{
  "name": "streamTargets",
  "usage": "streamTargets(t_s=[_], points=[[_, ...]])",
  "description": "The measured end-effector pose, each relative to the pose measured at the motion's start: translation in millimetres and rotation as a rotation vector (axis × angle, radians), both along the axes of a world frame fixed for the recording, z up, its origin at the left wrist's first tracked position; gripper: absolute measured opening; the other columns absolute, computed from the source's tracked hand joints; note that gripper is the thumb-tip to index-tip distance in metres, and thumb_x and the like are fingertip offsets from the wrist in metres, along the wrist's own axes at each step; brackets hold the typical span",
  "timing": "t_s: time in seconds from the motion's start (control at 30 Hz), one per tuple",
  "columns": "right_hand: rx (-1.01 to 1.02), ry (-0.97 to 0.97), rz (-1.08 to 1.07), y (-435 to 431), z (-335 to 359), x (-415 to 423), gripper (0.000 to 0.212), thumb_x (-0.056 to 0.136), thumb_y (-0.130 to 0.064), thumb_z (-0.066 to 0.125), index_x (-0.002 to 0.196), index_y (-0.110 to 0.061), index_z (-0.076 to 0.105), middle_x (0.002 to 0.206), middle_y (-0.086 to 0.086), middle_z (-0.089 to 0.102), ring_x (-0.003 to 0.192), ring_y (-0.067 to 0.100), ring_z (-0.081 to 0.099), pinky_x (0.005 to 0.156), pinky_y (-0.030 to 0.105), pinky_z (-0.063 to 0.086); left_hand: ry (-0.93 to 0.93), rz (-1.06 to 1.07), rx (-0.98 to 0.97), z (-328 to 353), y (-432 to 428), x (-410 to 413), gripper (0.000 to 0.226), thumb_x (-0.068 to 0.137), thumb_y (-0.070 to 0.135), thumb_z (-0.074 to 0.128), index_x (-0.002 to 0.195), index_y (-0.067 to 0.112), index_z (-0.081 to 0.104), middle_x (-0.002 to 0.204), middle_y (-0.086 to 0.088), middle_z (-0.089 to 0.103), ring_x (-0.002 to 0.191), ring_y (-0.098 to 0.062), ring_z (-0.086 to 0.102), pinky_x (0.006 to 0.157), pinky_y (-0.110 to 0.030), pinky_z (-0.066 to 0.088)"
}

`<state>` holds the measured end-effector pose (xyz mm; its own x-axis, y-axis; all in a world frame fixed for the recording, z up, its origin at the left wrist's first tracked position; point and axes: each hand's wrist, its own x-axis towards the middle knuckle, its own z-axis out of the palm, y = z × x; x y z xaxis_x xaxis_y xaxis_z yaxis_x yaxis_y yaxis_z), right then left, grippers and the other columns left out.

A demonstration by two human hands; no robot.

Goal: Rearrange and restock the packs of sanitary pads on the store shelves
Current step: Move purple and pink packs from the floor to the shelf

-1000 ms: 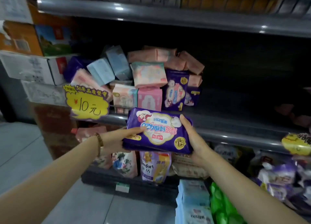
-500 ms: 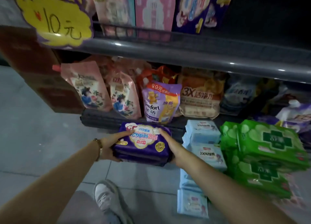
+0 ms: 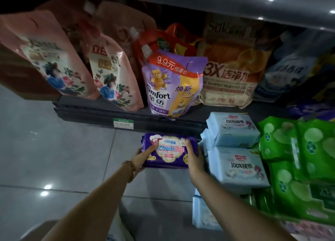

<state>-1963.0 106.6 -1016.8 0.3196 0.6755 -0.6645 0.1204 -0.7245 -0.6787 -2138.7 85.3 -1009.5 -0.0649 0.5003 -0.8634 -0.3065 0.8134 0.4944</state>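
Both hands grip 1 purple pad pack (image 3: 169, 152) low over the grey floor tiles (image 3: 54, 150): left hand (image 3: 143, 156) closed on its left end, right hand (image 3: 194, 158) on its right end. The pack sits just beside the stacked blue packs (image 3: 235, 150), below the bottom shelf (image 3: 101, 112)

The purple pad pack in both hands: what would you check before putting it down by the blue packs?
1. Grip: the left hand and right hand clamp opposite ends of the purple plastic pack of sanitary pads: ok.
2. Pack level, printed face up: ok.
3. Landing spot: bare grey floor tile lies below it: ok.
4. Room on the right: the stack of light blue wrapped packs sits right against the right hand: not ok.
5. Clear of the dark bottom shelf edge: ok.
6. Whether it has touched down: cannot tell.
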Motion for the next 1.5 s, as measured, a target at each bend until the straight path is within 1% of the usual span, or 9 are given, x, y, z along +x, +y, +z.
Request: streamTargets(t_s=[0.2,0.47,0.6,0.9,1.03,1.17,1.23,1.33,1.5], points=[[-0.049,-0.06,-0.049,-0.6,-25.8,-4.1,0.071,0.085,-0.062,0.058,0.144,-0.025,0.043,0.142,0.005,0.05,0.129,0.031,0.046,0.11,0.043,0.036,0.196,-0.164,0.042,-24.8,12.6,7.8,0.059,0.09,0.043,0.058,0.134,0.007,0.045,0.124,-0.011,0.06,0.101,-0.023,0.057,0.079,-0.031,0.046],[0.077,-0.276,0.07,-2.5,-26.1,-14.8,0.062,0.097,-0.042,0.048,0.15,-0.015,0.029,0.149,0.012,0.041,0.13,0.034,0.046,0.103,0.039,0.039,0.338,-0.191,0.036,-27.3,15.6,15.4,0.063,0.089,0.04,0.061,0.137,0.006,0.038,0.131,-0.014,0.055,0.111,-0.028,0.057,0.089,-0.037,0.05],[0.164,-0.295,0.119,-8.3,-5.7,-18.5,0.06,0.097,-0.035,0.051,0.149,-0.011,0.031,0.152,0.012,0.036,0.137,0.029,0.037,0.11,0.042,0.036,0.336,-0.122,0.021,-10.7,10.2,11.6,0.07,0.09,0.038,0.06,0.142,0.003,0.029,0.139,-0.017,0.047,0.119,-0.03,0.052,0.094,-0.037,0.046],[0.206,-0.442,1.017,8.8,122.8,-7.7,0.071,0.096,-0.037,0.052,0.154,-0.02,0.015,0.162,0.004,0.006,0.149,0.022,0.004,0.12,0.036,0.011,0.645,-0.442,0.287,110.8,3.0,-31.4,0.057,0.092,0.034,0.058,0.14,0.012,0.037,0.142,-0.011,0.044,0.127,-0.03,0.046,0.107,-0.04,0.038],[0.284,-0.375,1.197,28.5,220.8,8.7,0.071,0.094,-0.034,0.058,0.152,-0.02,0.021,0.158,0.004,0.02,0.142,0.024,0.025,0.115,0.036,0.026,0.837,-0.596,0.49,201.9,8.6,-50.4,0.057,0.09,0.031,0.062,0.141,0.019,0.038,0.141,-0.006,0.045,0.125,-0.026,0.047,0.106,-0.038,0.04],[0.52,-0.239,1.102,49.5,320.2,30.7,0.059,0.091,-0.033,0.064,0.144,-0.031,0.038,0.137,-0.006,0.05,0.118,0.011,0.054,0.098,0.03,0.048,1.2,-0.727,0.737,302.0,14.9,-51.4,0.067,0.09,0.048,0.053,0.148,0.025,0.028,0.146,-0.006,0.041,0.129,-0.026,0.044,0.107,-0.037,0.038],[0.648,-0.277,1.044,59.1,365.2,42.8,0.061,0.086,-0.045,0.065,0.141,-0.033,0.041,0.142,-0.009,0.045,0.128,0.008,0.046,0.104,0.028,0.042,1.186,-0.671,0.928,346.9,21.7,-43.7,0.075,0.083,0.065,0.047,0.146,0.028,0.032,0.138,-0.003,0.048,0.122,-0.025,0.05,0.104,-0.04,0.041],[0.756,-0.216,0.942,77.0,413.0,56.4,0.054,0.083,-0.053,0.06,0.133,-0.042,0.044,0.146,-0.009,0.041,0.137,0.008,0.036,0.109,0.031,0.036,1.28,-0.576,1.17,394.4,44.5,-28.6,0.065,0.09,0.049,0.051,0.147,0.026,0.03,0.148,0.002,0.037,0.135,-0.019,0.035,0.112,-0.028,0.025],[0.852,-0.113,0.746,116.8,439.1,57.8,0.064,0.086,-0.043,0.064,0.142,-0.032,0.036,0.151,-0.009,0.034,0.139,0.012,0.033,0.103,0.024,0.032,1.682,-0.58,1.223,436.1,98.5,-2.0,0.087,0.077,0.073,0.016,0.152,0.027,0.012,0.16,0.002,0.009,0.147,-0.019,0.006,0.118,-0.035,0.004]])
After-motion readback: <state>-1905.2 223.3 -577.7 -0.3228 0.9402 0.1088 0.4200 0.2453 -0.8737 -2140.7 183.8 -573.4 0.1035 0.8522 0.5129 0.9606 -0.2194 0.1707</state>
